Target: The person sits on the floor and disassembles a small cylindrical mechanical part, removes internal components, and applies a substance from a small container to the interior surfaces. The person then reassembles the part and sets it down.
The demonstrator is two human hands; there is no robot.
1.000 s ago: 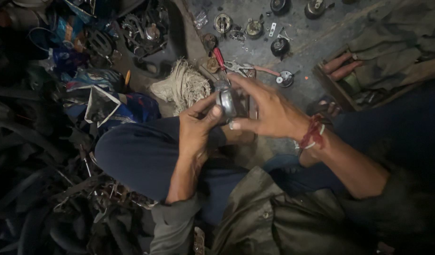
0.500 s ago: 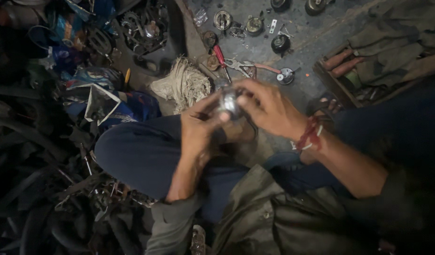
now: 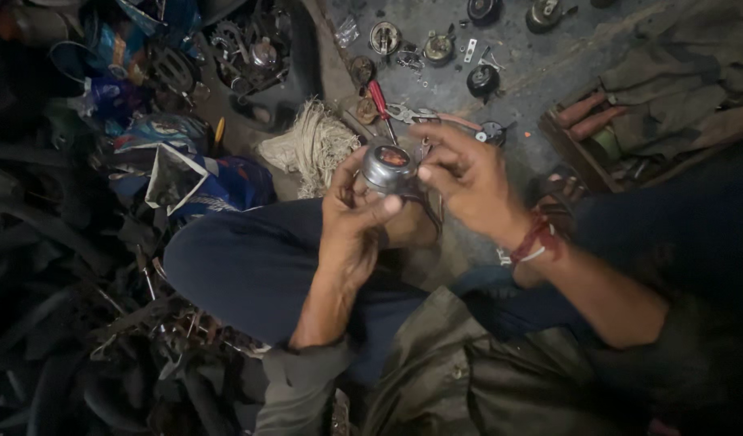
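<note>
While both hands clamp round metal housing [image 3: 387, 168], left hand [image 3: 351, 214] cradles, right hand [image 3: 468, 182] at 3 o'clock works rim; inspection step, next needs steady grip. Pliers [image 3: 420, 115] at 12.

Grey concrete floor [image 3: 549, 73] showing stained and gritty at upper centre, catching most of the light. Small round metal parts [image 3: 385, 36] lying scattered on it, with red-handled pliers [image 3: 420, 115] and a red-handled screwdriver [image 3: 379, 101] close by. Pale bundle of fibre waste [image 3: 311, 145] resting at the edge of the bare patch. Wooden tray [image 3: 585, 133] sitting at the right, partly under drab cloth [image 3: 678, 73]. Heap of dark rubber and metal scrap [image 3: 56, 323] filling the left side, dim and hard to resolve, possibly tyres or tubes. Blue and white wrappers [image 3: 202, 178] lying among it. No wall or window showing.
</note>
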